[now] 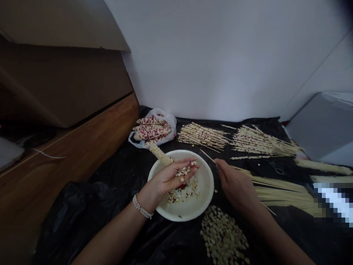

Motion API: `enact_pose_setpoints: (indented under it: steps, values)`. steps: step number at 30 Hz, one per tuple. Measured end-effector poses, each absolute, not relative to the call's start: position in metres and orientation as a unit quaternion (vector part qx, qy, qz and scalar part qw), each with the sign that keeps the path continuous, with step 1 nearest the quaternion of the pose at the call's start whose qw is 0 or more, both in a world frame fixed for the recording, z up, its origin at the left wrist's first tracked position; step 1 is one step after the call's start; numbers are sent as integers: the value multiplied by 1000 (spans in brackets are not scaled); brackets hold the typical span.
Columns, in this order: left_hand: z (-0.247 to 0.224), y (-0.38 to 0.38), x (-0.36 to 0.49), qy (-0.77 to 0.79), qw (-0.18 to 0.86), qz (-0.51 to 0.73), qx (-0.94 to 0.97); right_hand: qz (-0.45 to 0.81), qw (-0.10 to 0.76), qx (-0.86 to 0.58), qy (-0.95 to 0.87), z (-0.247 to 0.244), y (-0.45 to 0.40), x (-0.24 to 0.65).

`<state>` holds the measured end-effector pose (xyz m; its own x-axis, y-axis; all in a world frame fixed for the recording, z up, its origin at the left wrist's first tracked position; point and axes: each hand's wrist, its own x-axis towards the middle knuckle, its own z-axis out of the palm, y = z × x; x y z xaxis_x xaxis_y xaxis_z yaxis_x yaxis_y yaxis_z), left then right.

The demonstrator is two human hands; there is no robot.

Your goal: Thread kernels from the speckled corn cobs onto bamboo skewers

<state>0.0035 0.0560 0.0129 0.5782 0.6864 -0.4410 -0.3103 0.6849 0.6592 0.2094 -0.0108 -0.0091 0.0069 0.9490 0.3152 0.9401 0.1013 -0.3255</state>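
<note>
Over the left part of a white bowl (205,198), my left hand (172,175) is cupped palm up around a small heap of corn kernels (184,171). More kernels (190,191) lie in the bowl below it. A bare corn cob (160,154) leans on the bowl's upper left rim. To the right of the bowl, my right hand (234,184) is closed on a thin wooden skewer (207,156), whose bare pointed tip is directed up and left, apart from my left hand.
A plastic bag of speckled corn cobs (153,129) lies behind the bowl. Two piles of kernel-covered skewers (198,134) (253,141) are near the wall. Bare skewers (284,189) lie at right, loose kernels (223,235) in front, all on black plastic (116,191).
</note>
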Motion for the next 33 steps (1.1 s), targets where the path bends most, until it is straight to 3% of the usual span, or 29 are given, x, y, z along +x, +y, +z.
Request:
enact_pose_setpoints:
  steps: [8, 33]
  values:
    - [14, 52, 4, 398, 837, 307, 215, -235, 268, -518, -777, -27, -17, 203]
    - [16, 53, 10, 402, 852, 311, 128, -248, 252, -526, -774, -39, -13, 210]
